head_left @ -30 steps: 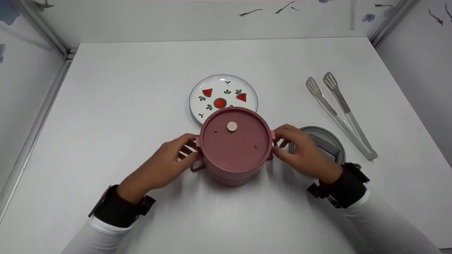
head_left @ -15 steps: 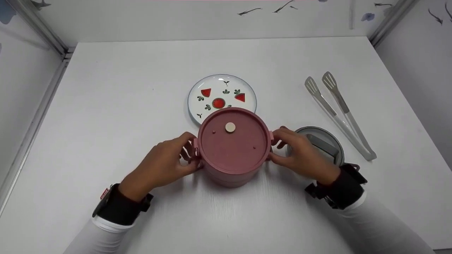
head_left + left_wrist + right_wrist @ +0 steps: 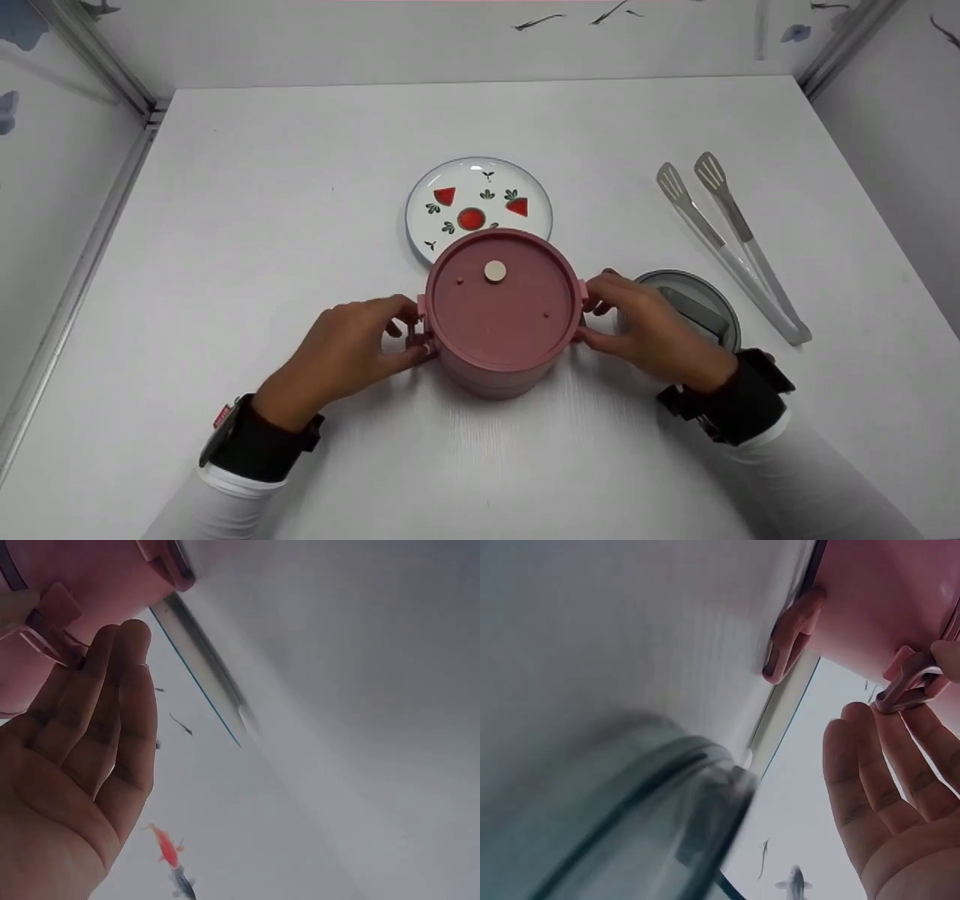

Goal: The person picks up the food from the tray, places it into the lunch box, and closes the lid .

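Note:
A round pink container (image 3: pixel 495 322) with a flat pink lid and a cream knob (image 3: pixel 495 271) stands upright in the middle of the table. My left hand (image 3: pixel 352 341) is at its left side, thumb and fingers pinching a side handle (image 3: pixel 56 637), as the left wrist view shows. On the opposite side my right hand (image 3: pixel 652 322) grips the matching handle (image 3: pixel 911 682), its thumb over it and its fingertips beneath. Another pink handle (image 3: pixel 795 634) juts out from the container near the table surface. Both hands partly hide the container's sides.
Behind the container, and partly covered by it, lies a white plate (image 3: pixel 442 176) with red fruit drawings. A clear vessel with a grey lid (image 3: pixel 694 300) stands close beside my right hand. Metal slotted tongs (image 3: pixel 742 255) lie spread to the far right.
My left thumb has come down along the container's left side, covering the handle loop that stuck out there before. My right hand stays at its side; the view has shifted slightly.

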Demonstrator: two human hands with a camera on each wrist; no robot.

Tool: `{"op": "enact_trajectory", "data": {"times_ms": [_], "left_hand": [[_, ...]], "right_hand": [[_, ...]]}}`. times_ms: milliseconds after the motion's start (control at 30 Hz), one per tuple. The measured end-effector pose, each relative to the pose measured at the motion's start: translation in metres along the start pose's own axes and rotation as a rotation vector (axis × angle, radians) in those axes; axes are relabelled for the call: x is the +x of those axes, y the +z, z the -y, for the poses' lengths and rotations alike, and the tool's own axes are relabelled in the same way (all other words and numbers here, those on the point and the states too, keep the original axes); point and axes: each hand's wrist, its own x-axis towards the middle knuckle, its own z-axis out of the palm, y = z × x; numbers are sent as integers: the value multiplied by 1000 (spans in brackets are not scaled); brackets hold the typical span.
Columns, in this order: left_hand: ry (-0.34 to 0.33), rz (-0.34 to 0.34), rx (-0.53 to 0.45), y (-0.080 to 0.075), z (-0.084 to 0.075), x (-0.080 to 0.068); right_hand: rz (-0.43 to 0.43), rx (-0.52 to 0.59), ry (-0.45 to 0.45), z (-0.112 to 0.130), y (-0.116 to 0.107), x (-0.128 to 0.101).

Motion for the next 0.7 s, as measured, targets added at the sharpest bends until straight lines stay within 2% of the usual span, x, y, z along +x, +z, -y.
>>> {"op": "enact_trajectory", "data": {"times_ms": [133,267,400,500,567,633,700], "left_hand": [[14,-34,69,7,-6,4],[24,-75,112,10,-11,8],[3,-39,82,8,-14,8],[-18,63,-8,1,-12,7],[-42,108,-109,-4,-8,8],[-71,103,-240,-9,-4,12],[-116,46,-410,-11,-1,19]], "right_hand": [[20,-45,-5,1,-2,3],[-2,-54,-17,1,-2,8],[-3,9,-3,0,-1,9],[41,54,2,-2,-3,7],[46,90,12,-2,-6,7],[-2,134,59,0,-10,8],[-81,248,154,5,-13,11]]}}
